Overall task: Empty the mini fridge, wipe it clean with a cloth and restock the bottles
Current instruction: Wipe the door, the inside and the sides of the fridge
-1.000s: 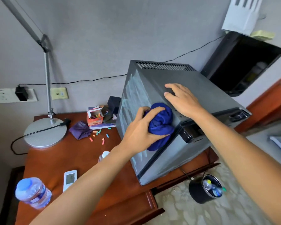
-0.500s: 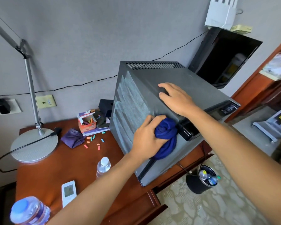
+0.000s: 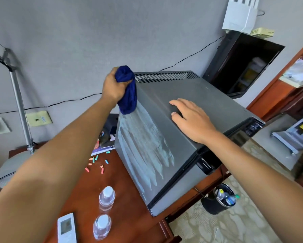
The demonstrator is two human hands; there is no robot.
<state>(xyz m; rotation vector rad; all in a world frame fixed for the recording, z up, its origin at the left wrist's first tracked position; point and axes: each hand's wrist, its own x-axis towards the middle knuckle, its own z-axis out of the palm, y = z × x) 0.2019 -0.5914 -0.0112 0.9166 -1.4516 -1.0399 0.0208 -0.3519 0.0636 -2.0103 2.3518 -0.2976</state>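
Wipe step: your left hand [image 3: 113, 86] has its grip closed round the bunched dark-blue cloth [image 3: 127, 90] at the grey metal mini fridge's [image 3: 164, 137] upper rear corner, right hand [image 3: 191, 118] flat on top; next, probably stroke down its streaked side.

Two bare forearms seen, no sleeves in frame. Left forearm entered from lower left, left hand [image 3: 114, 86] at upper centre. Right forearm entered from lower right, right hand [image 3: 191, 118] at centre. No rings, watch or gloves worn.
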